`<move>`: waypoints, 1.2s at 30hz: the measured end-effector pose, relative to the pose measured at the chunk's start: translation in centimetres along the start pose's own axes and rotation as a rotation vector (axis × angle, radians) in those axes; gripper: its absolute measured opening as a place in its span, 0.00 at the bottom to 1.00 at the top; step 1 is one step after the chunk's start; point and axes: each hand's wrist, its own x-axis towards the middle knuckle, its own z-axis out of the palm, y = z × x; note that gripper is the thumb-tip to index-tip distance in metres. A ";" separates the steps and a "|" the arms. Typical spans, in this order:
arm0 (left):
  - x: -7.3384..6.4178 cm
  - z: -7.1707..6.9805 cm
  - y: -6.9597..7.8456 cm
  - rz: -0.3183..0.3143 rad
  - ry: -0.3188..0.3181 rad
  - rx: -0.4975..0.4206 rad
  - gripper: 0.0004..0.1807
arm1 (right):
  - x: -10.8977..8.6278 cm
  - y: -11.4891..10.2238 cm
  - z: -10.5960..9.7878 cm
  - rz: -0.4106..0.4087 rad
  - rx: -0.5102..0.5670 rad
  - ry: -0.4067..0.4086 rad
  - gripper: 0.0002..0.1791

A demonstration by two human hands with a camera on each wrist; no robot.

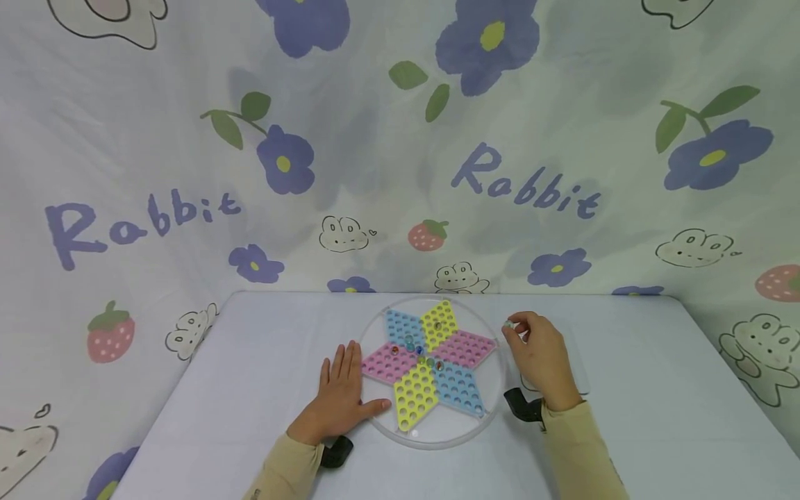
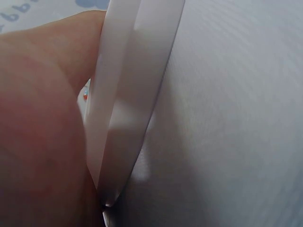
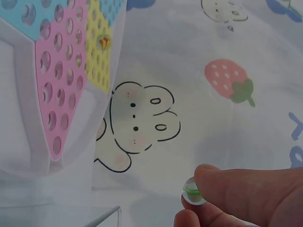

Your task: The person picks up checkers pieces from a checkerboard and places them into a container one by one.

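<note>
A round Chinese checkers board [image 1: 431, 443] with pink, yellow and blue star points lies on the table. Several glass marbles [image 1: 409, 342] sit in holes around its middle, and one orange-streaked marble [image 3: 103, 42] sits in the far yellow point. My left hand [image 1: 340, 399] rests flat at the board's left rim, fingers straight and thumb spread over the near edge; the left wrist view shows the rim [image 2: 137, 90] against it. To the right of the board, my right hand [image 1: 542, 357] pinches a clear marble with a green streak [image 3: 191, 191] between thumb and fingers, above the table.
A clear flat-edged container [image 1: 581, 371] lies under and beside my right hand, partly hidden by it. The white-covered table [image 1: 675, 389] reaches back to a hanging cloth [image 1: 375, 139] printed with rabbits, flowers and strawberries.
</note>
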 end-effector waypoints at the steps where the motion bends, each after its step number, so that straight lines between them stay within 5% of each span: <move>1: 0.0 0.0 0.0 0.001 0.003 0.000 0.64 | 0.0 0.1 -0.1 0.007 -0.002 -0.008 0.14; 36: -0.1 -0.2 0.2 0.001 0.010 -0.017 0.63 | 0.6 2.6 0.3 0.098 -0.083 -0.136 0.13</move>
